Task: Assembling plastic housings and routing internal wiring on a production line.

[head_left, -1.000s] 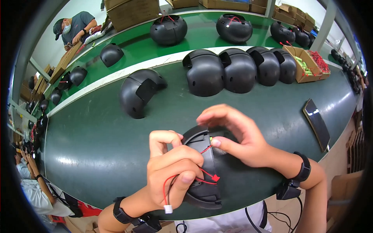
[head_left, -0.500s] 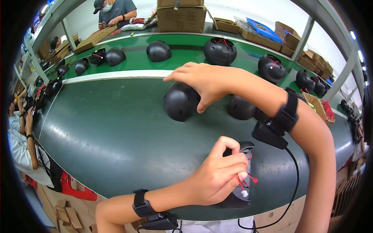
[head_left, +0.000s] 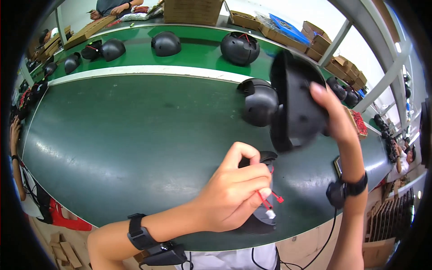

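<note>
My right hand (head_left: 338,114) grips a black hollow half-dome shell (head_left: 297,101) and holds it up off the table, its edge turned to the left. The shell is slightly blurred. At the near middle, my left hand (head_left: 238,193) is closed in a pinch around thin red wires (head_left: 265,201). A white plug (head_left: 270,214) and a small red plug (head_left: 280,199) hang out past its fingertips. Behind and below that hand sits another black shell (head_left: 258,226), mostly covered by it. Just left of the raised shell, a black dome (head_left: 260,105) stands on the green table.
Beyond a pale rail (head_left: 148,70), a bright green belt (head_left: 193,60) carries several black domes, among them a round one with red wires (head_left: 240,48). A box of red parts (head_left: 358,122) stands at right. Across the belt are a large carton (head_left: 191,11) and a person's hands (head_left: 119,9).
My right hand has taken hold of the black shell from the table, lifted it and carried it right. My left hand keeps its pinch on the wires. The whole view has shifted.
</note>
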The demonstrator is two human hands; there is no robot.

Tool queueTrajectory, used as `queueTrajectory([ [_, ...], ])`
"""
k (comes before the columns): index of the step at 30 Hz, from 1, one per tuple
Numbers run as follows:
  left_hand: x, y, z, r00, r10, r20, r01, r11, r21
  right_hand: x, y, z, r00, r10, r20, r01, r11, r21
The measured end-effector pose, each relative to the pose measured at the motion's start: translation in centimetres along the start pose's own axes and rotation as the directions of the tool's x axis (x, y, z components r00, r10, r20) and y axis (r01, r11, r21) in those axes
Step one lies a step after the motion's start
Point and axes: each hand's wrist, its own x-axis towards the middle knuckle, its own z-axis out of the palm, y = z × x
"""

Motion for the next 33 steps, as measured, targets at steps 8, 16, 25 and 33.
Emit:
queueTrajectory([
  [8, 0.2, 1.3, -1.1, 0.995, -0.021, 0.093, 0.015, 0.997, 0.070, -9.0, 6.7, 4.9, 0.992, -0.051, 0.115, 0.052, 0.999, -0.010],
  [16, -0.2, 1.9, -2.1, 0.988, -0.106, 0.112, 0.096, 0.991, 0.097, -8.0, 8.2, 6.6, 0.956, -0.226, 0.186, 0.130, 0.897, 0.422],
  [25, 0.1, 2.5, -2.9, 0.981, -0.155, 0.115, 0.148, 0.987, 0.060, -7.8, 6.6, 7.4, 0.969, -0.201, 0.144, 0.131, 0.910, 0.392],
  [33, 0.3, 2.8, -3.4, 0.977, -0.134, 0.164, 0.134, 0.991, 0.010, -7.4, 7.0, 7.5, 0.947, -0.269, 0.173, 0.188, 0.905, 0.381],
])
